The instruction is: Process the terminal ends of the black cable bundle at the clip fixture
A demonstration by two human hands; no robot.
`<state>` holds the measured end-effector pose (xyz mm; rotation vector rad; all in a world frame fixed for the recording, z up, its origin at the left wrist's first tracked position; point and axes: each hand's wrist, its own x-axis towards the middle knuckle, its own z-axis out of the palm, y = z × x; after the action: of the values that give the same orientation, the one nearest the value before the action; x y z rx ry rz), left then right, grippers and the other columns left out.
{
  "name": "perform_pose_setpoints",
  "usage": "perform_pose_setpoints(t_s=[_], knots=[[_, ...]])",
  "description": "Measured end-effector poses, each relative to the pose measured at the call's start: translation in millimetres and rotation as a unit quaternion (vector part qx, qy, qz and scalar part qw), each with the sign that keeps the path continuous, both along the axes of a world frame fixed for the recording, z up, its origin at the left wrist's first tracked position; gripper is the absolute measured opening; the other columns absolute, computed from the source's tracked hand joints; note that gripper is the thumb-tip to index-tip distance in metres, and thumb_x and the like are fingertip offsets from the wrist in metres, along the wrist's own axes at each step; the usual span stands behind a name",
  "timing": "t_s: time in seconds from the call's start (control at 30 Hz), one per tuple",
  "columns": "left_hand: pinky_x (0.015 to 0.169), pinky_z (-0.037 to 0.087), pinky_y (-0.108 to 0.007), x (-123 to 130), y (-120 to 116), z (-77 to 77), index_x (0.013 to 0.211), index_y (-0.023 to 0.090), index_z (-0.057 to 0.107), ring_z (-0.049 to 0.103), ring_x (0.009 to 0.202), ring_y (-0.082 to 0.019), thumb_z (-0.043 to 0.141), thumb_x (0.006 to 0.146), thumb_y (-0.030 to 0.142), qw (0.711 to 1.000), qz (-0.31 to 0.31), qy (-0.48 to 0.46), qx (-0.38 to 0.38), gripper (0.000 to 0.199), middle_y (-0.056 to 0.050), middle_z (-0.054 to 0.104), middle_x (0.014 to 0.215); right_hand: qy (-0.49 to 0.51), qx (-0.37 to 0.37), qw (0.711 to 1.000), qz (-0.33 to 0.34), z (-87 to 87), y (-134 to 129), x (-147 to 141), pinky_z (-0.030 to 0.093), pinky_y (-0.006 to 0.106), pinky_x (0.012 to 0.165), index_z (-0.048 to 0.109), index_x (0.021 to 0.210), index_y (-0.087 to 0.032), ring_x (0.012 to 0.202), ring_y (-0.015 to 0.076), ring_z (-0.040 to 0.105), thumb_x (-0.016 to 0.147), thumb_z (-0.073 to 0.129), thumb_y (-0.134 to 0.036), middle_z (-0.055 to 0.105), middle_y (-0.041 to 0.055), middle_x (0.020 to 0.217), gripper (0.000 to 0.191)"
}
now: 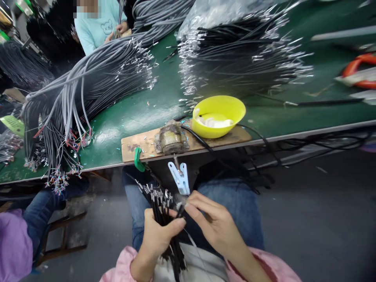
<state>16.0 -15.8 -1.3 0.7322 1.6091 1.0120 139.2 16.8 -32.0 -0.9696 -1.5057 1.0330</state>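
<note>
Black cables (158, 206) are bundled over your lap (237, 211), gripped in your left hand (155, 235), while your right hand (217, 221) curls beside one cable end (180, 211) below the blue clip (180, 179), its hold indistinct; this step apparently positions single ends, calling for steady support.

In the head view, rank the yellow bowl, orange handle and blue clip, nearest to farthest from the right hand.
1. Blue clip: just ahead of the right hand.
2. Yellow bowl: farther forward, mid-picture.
3. Orange handle: at the picture's far right.
</note>
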Motion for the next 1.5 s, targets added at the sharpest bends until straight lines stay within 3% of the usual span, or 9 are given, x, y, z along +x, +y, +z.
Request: perform_pose_setpoints(t_s=[0.2,0.37,0.5,0.73,0.97,1.1,1.17,1.27,1.5], knots=[[0.042,0.042,-0.027,-0.3,-11.7,-17.0,0.054,0.013,0.063,0.048,0.039,-0.013,0.075,0.055,0.046,0.998,-0.003,-0.056,-0.021,0.035,0.000,0.054,0.042,0.022,-0.027,0.999,-0.011,-2.2,-4.0,-1.6,0.043,0.025,0.047,0.061,0.058,-0.020,0.049,0.0144,0.053,0.083,0.057,-0.026,0.057,0.0012,0.054,0.026],[0.044,0.045,-0.029,2.4,-15.6,-21.5,0.055,0.013,0.064,0.048,0.039,-0.013,0.074,0.055,0.050,0.998,-0.008,-0.059,-0.016,0.039,-0.001,0.054,0.042,0.012,-0.018,0.999,-0.031,0.6,-6.1,-3.1,0.042,0.025,0.045,0.059,0.056,-0.020,0.047,0.0142,0.051,0.082,0.056,-0.023,0.056,0.0005,0.052,0.026],[0.049,0.047,-0.029,3.5,-15.3,-18.7,0.054,0.013,0.064,0.052,0.045,-0.015,0.079,0.048,0.047,0.999,-0.010,-0.050,-0.006,0.037,-0.001,0.056,0.047,-0.031,0.055,0.996,-0.056,3.7,-8.7,-5.6,0.040,0.026,0.045,0.051,0.054,-0.022,0.046,0.0137,0.047,0.083,0.052,-0.015,0.051,-0.0012,0.048,0.030],[0.048,0.047,-0.029,8.1,-12.7,-15.7,0.044,0.014,0.059,0.050,0.044,-0.015,0.072,0.057,0.054,0.998,-0.037,-0.058,0.008,0.044,-0.002,0.053,0.043,-0.073,0.204,0.964,-0.152,-2.1,-15.0,-14.2,0.037,0.030,0.053,0.053,0.065,-0.023,0.048,0.0150,0.041,0.076,0.051,-0.002,0.048,-0.0032,0.049,0.024],[0.041,0.045,-0.029,3.7,-10.5,-13.6,0.046,0.014,0.063,0.049,0.037,-0.014,0.069,0.059,0.059,0.996,-0.045,-0.074,0.014,0.047,-0.004,0.056,0.041,0.068,0.015,0.996,-0.053,2.7,-9.7,-9.9,0.040,0.030,0.052,0.054,0.055,-0.021,0.050,0.0163,0.049,0.083,0.049,-0.015,0.055,-0.0002,0.048,0.030],[0.038,0.042,-0.028,-1.6,-11.4,-12.4,0.042,0.018,0.061,0.047,0.036,-0.014,0.071,0.060,0.054,0.997,-0.041,-0.058,0.010,0.042,-0.003,0.054,0.038,0.120,-0.132,0.983,-0.035,-5.8,-8.1,-8.3,0.042,0.031,0.055,0.057,0.052,-0.021,0.053,0.0175,0.053,0.085,0.051,-0.032,0.056,0.0013,0.053,0.035],[0.039,0.041,-0.028,-3.3,-11.1,-10.9,0.042,0.020,0.060,0.046,0.036,-0.014,0.073,0.058,0.052,0.999,-0.043,-0.030,0.003,0.038,-0.002,0.052,0.038,0.122,-0.151,0.980,-0.041,-8.0,-8.5,-8.5,0.042,0.029,0.054,0.060,0.057,-0.021,0.054,0.0173,0.054,0.081,0.055,-0.033,0.056,0.0009,0.055,0.028],[0.043,0.041,-0.027,-4.1,-8.7,-7.3,0.042,0.018,0.058,0.046,0.040,-0.013,0.076,0.055,0.045,0.999,-0.042,0.002,0.015,0.035,0.000,0.051,0.041,0.080,-0.082,0.992,-0.051,-4.2,-9.9,-10.4,0.040,0.026,0.049,0.061,0.062,-0.021,0.051,0.0149,0.049,0.077,0.060,-0.023,0.053,-0.0010,0.054,0.015],[0.050,0.041,-0.023,8.1,-9.4,-8.7,0.051,0.015,0.055,0.044,0.046,-0.009,0.074,0.059,0.034,0.998,0.048,0.004,0.045,0.028,0.004,0.049,0.046,-0.005,0.069,0.981,-0.181,2.3,-12.0,-20.1,0.032,0.024,0.042,0.043,0.057,-0.022,0.046,0.0119,0.038,0.078,0.055,-0.008,0.038,-0.0050,0.050,0.029]])
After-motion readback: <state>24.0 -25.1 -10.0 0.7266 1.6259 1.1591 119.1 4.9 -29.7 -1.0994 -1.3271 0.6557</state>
